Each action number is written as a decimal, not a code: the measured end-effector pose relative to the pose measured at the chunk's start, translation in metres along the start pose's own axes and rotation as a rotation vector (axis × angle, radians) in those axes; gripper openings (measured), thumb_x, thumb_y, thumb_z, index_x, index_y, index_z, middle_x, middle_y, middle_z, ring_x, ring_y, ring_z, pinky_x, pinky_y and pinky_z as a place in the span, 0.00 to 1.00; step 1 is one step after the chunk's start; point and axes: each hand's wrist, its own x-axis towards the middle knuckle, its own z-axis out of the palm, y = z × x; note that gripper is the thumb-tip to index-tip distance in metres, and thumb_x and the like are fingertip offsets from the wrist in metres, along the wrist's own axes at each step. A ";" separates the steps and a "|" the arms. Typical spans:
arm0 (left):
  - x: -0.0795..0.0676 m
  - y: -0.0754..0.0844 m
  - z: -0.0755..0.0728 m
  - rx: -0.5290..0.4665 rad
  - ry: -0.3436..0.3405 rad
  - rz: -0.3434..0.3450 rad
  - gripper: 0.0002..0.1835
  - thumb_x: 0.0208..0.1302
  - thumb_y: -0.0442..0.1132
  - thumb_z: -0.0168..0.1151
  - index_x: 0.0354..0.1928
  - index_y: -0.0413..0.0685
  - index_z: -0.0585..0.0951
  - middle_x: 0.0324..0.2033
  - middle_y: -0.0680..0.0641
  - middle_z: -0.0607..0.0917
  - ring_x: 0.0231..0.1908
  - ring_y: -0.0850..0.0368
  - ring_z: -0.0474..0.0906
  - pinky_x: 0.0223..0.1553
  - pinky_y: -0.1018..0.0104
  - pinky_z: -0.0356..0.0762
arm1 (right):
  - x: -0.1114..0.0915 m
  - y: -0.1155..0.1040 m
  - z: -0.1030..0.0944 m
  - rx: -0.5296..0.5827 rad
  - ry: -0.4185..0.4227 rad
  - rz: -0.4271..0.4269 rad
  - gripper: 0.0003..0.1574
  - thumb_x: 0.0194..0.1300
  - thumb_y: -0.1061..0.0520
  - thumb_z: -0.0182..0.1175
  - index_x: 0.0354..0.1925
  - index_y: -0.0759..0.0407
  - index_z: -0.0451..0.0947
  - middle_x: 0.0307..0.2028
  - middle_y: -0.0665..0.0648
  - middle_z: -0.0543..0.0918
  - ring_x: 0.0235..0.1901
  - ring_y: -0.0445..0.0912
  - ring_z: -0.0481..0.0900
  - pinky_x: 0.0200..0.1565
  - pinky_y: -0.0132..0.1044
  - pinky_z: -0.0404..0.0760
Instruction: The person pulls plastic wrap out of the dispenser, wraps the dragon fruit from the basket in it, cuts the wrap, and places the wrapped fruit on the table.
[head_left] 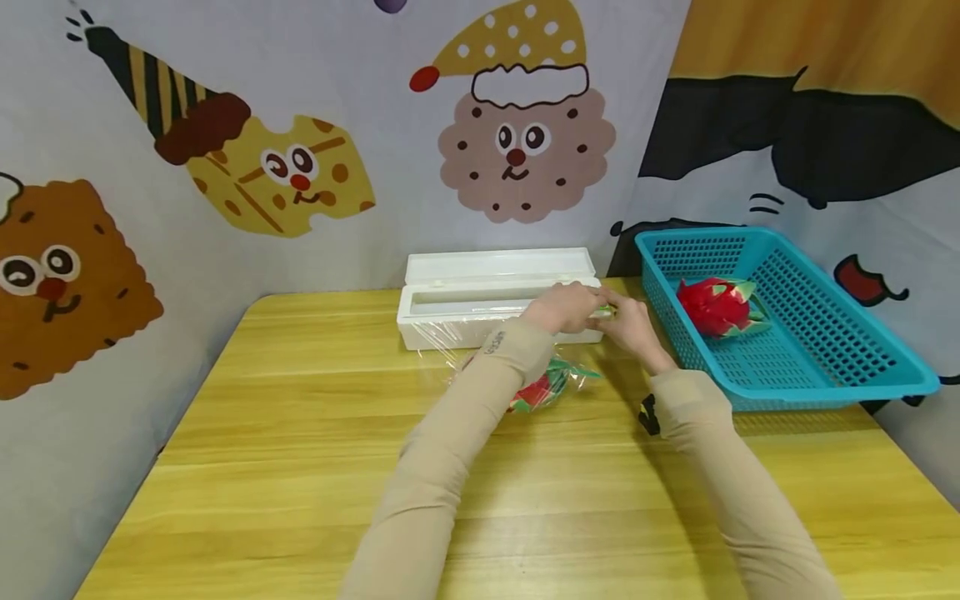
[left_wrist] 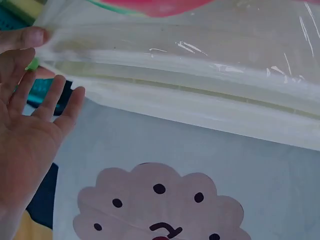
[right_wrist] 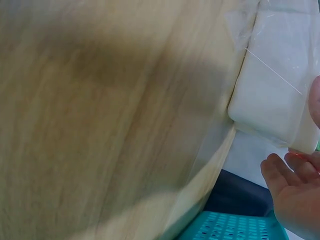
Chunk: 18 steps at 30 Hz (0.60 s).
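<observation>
Mostly, wht box (head_left: 450, 332) lies L of both hands (head_left: 566, 307) (head_left: 632, 333)

This looks like a staged corner for tabletop work, with cartoon-printed cloth (head_left: 360, 67) as its backdrop: a cheese character (head_left: 285, 187) at ten o'clock, a biscuit character (head_left: 517, 192) at twelve. A wood-grain counter (head_left: 262, 467) runs up to that cloth, while the white cling-film box (head_left: 450, 287) near the centre and blue basket (head_left: 832, 393) at three o'clock suggest kitchen chores; home or studio, I cannot tell.
</observation>
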 end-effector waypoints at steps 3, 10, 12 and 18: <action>0.005 0.006 0.002 0.070 -0.027 -0.002 0.27 0.73 0.44 0.47 0.72 0.63 0.58 0.72 0.58 0.60 0.70 0.55 0.60 0.69 0.59 0.64 | 0.000 0.000 0.000 -0.016 0.018 -0.008 0.40 0.58 0.54 0.67 0.65 0.64 0.66 0.60 0.69 0.73 0.56 0.66 0.73 0.49 0.57 0.77; 0.004 0.007 0.002 0.205 -0.034 0.015 0.28 0.73 0.42 0.47 0.72 0.67 0.57 0.73 0.58 0.55 0.67 0.57 0.62 0.63 0.62 0.72 | 0.001 0.003 0.000 -0.026 0.036 -0.040 0.37 0.57 0.55 0.68 0.63 0.62 0.70 0.55 0.70 0.78 0.55 0.65 0.75 0.54 0.59 0.74; 0.004 0.007 0.002 0.222 -0.043 0.009 0.28 0.73 0.42 0.48 0.72 0.68 0.57 0.72 0.58 0.55 0.68 0.58 0.61 0.64 0.62 0.70 | 0.001 0.003 0.001 -0.025 0.037 -0.045 0.36 0.58 0.55 0.67 0.63 0.62 0.70 0.54 0.70 0.79 0.54 0.65 0.75 0.53 0.58 0.75; 0.007 0.008 0.002 0.229 -0.059 -0.020 0.29 0.73 0.42 0.47 0.73 0.67 0.55 0.73 0.59 0.54 0.70 0.59 0.57 0.68 0.60 0.66 | 0.002 0.002 0.002 -0.037 0.043 -0.043 0.37 0.57 0.55 0.67 0.63 0.64 0.69 0.58 0.69 0.76 0.57 0.65 0.73 0.55 0.58 0.74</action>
